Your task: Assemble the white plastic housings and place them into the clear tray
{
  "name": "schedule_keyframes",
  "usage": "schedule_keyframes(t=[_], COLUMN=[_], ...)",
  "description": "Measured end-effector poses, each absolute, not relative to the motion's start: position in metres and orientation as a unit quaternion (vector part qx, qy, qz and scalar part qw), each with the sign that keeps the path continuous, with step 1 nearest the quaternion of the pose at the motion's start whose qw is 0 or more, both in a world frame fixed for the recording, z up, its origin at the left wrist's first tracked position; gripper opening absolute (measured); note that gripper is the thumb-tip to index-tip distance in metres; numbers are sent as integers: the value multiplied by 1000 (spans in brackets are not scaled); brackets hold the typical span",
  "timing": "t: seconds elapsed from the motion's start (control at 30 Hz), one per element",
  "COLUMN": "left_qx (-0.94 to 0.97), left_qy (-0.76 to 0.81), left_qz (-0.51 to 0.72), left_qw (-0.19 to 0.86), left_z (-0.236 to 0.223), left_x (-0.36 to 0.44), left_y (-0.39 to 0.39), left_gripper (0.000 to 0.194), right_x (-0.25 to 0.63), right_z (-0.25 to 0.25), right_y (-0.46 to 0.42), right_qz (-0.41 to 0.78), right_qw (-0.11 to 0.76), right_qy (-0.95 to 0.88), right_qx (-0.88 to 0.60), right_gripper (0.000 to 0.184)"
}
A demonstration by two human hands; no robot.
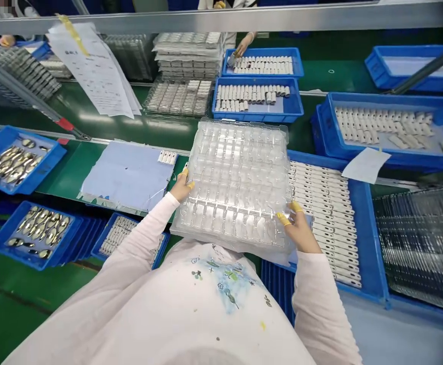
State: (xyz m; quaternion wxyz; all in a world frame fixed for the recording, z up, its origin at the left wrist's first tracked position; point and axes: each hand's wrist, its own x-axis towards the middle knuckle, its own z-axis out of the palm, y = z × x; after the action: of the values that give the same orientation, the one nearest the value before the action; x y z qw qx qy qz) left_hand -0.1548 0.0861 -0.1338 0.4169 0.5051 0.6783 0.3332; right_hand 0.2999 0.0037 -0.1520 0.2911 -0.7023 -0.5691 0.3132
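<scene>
A clear plastic blister tray with many empty pockets is held up in front of me, tilted toward my chest. My left hand grips its left edge, fingers with yellow finger cots curled round the rim. My right hand grips the lower right edge the same way. Beneath the tray's right side lies a blue bin filled with rows of white oblong parts. A pale blue cloth mat with a few small white parts lies on the green bench to the left.
Blue bins of white parts stand further back. Blue bins of shiny metal pieces sit at left. Stacks of clear trays stand behind and at right. Hanging paper sheets. Another person's hand reaches into a far bin.
</scene>
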Motion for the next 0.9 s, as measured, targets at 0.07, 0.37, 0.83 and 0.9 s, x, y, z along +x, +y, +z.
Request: schedule_keyframes(t=[0.07,0.37,0.83,0.9], left_qx=[514,541,641,662], left_qy=[672,692,670,640], left_qz=[332,329,315,329], left_qw=[417,348,203,209], left_z=[-135,-135,-52,-54], left_x=[-158,-162,-134,-99], left_y=[85,71,12,2], left_gripper=[80,68,47,45], right_x=[297,322,434,424], right_z=[-158,-184,-257,-268], right_y=[1,-14,-50,-47], right_qz=[330,281,152,134], right_qw=[304,357,129,114], right_qy=[-555,-450,-226,-216], right_qx=[-700,-769,-954,-960], right_gripper=[85,50,45,47])
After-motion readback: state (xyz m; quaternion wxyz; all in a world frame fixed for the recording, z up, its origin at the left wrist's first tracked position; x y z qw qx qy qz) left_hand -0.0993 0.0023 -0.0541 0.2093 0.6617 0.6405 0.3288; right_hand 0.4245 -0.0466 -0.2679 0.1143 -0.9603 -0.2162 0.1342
